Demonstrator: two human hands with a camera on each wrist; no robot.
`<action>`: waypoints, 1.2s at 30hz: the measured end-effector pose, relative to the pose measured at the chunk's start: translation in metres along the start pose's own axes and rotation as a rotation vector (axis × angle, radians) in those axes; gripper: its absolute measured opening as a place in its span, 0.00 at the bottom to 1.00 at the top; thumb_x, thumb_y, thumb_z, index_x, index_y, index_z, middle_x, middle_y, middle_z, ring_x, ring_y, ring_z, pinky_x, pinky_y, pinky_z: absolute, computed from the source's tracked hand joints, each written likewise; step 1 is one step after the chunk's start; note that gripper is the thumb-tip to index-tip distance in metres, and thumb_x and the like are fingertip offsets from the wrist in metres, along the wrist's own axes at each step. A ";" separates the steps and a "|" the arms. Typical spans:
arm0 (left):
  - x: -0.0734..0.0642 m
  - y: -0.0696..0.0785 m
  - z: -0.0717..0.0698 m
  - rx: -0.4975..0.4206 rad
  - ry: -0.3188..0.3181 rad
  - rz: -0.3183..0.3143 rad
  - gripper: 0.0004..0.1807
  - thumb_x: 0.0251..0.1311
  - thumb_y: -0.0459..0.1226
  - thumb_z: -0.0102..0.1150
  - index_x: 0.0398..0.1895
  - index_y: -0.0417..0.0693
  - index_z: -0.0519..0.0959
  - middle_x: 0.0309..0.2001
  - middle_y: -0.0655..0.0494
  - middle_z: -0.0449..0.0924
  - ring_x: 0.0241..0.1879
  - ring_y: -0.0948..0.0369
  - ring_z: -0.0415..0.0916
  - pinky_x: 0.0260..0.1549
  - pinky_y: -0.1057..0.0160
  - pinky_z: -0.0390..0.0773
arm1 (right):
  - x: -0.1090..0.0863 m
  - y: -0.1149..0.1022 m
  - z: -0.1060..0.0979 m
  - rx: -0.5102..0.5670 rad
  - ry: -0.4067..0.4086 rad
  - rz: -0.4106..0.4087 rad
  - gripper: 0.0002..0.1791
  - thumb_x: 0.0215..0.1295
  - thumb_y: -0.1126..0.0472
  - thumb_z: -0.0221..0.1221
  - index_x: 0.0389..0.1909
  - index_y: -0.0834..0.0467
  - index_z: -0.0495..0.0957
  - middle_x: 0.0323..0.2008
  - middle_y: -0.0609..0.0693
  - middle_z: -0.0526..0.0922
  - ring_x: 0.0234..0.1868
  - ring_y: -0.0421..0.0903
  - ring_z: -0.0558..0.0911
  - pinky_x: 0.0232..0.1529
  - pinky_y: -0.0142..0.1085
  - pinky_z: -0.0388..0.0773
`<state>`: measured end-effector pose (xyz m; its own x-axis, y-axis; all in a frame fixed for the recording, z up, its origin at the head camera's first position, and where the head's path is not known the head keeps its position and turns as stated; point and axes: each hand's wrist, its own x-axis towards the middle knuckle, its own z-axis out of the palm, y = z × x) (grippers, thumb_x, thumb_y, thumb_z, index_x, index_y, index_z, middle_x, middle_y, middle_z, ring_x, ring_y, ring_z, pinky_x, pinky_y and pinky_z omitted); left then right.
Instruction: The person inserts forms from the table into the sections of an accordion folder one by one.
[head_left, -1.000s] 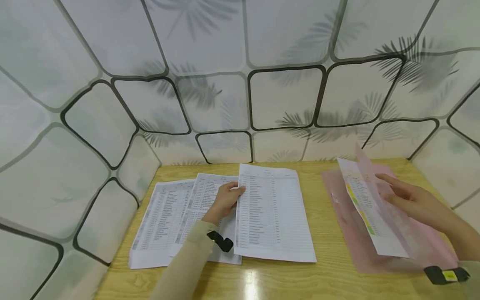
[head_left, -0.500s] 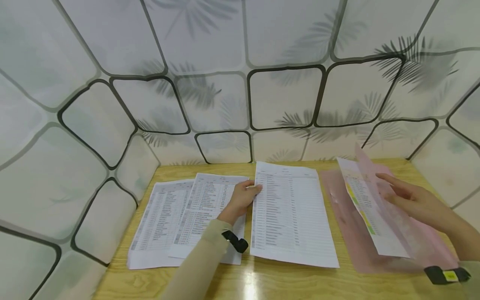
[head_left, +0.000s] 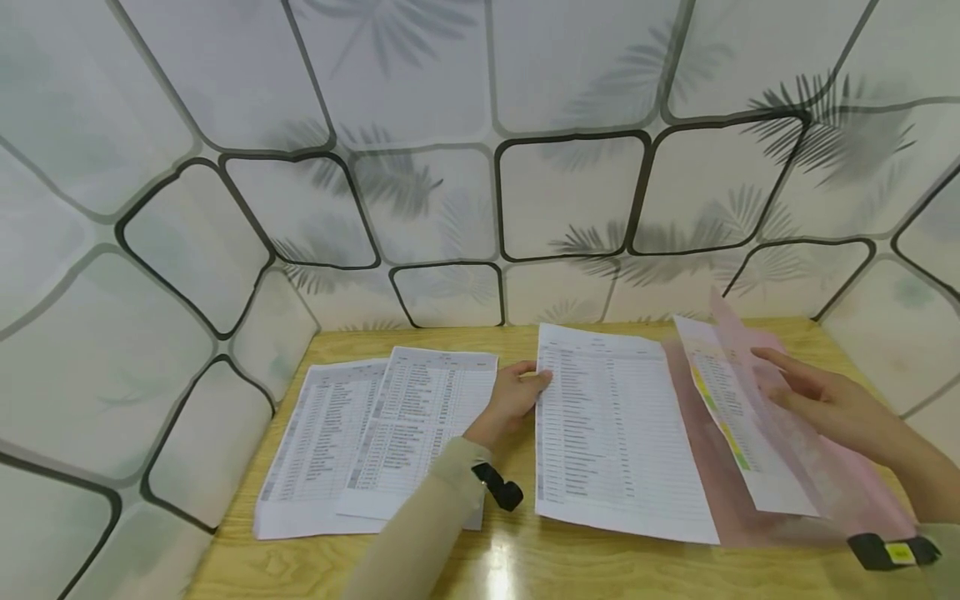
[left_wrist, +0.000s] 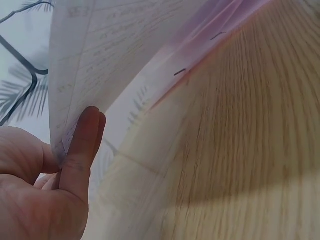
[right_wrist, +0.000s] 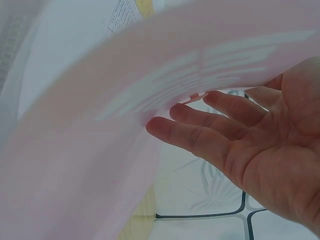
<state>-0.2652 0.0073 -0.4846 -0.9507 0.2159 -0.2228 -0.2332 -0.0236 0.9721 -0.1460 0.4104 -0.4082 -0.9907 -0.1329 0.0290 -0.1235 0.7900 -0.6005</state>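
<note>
Left of centre in the head view, my left hand (head_left: 512, 402) pinches the left edge of a printed paper sheet (head_left: 618, 433), raised off the wood in the left wrist view. Its right side overlaps a translucent pink folder (head_left: 701, 467). At the right, my right hand (head_left: 836, 408) holds up the folder's flap with fairly straight fingers; in the right wrist view the fingertips (right_wrist: 157, 127) touch the pink film (right_wrist: 75, 165). Inside the folder stands a white sheet (head_left: 723, 408) with yellow and green marks along its edge.
Two overlapping printed papers, a left one (head_left: 322, 450) and a right one (head_left: 420, 417), lie at the table's left. The yellow wooden table (head_left: 585, 567) backs onto a patterned wall (head_left: 570, 200). Each wrist wears a black strap.
My left hand has carried the printed sheet to the right, from beside the left papers to over the folder's left edge. My right hand and the raised flap stay where they were.
</note>
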 end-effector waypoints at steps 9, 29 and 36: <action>-0.001 0.005 0.020 -0.037 0.010 0.019 0.16 0.73 0.32 0.60 0.59 0.32 0.81 0.46 0.34 0.89 0.31 0.61 0.84 0.27 0.68 0.84 | 0.001 0.003 0.000 0.004 0.007 -0.010 0.37 0.79 0.57 0.60 0.84 0.50 0.57 0.68 0.81 0.70 0.50 0.14 0.67 0.38 0.17 0.68; 0.005 0.014 0.051 0.120 0.158 0.049 0.18 0.73 0.36 0.62 0.61 0.36 0.82 0.49 0.37 0.89 0.43 0.51 0.90 0.38 0.60 0.88 | 0.000 -0.002 0.000 -0.019 -0.017 0.024 0.38 0.80 0.54 0.58 0.85 0.48 0.54 0.69 0.82 0.67 0.66 0.70 0.74 0.38 0.16 0.63; 0.003 0.014 0.066 0.169 0.140 0.063 0.19 0.73 0.36 0.62 0.61 0.36 0.81 0.48 0.38 0.90 0.42 0.51 0.91 0.37 0.60 0.89 | 0.000 -0.002 0.000 -0.022 -0.021 0.022 0.38 0.80 0.54 0.59 0.84 0.49 0.54 0.69 0.82 0.68 0.64 0.63 0.77 0.39 0.16 0.63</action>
<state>-0.2574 0.0716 -0.4668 -0.9841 0.0815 -0.1577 -0.1460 0.1334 0.9803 -0.1461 0.4088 -0.4074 -0.9919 -0.1272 -0.0008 -0.1029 0.8059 -0.5831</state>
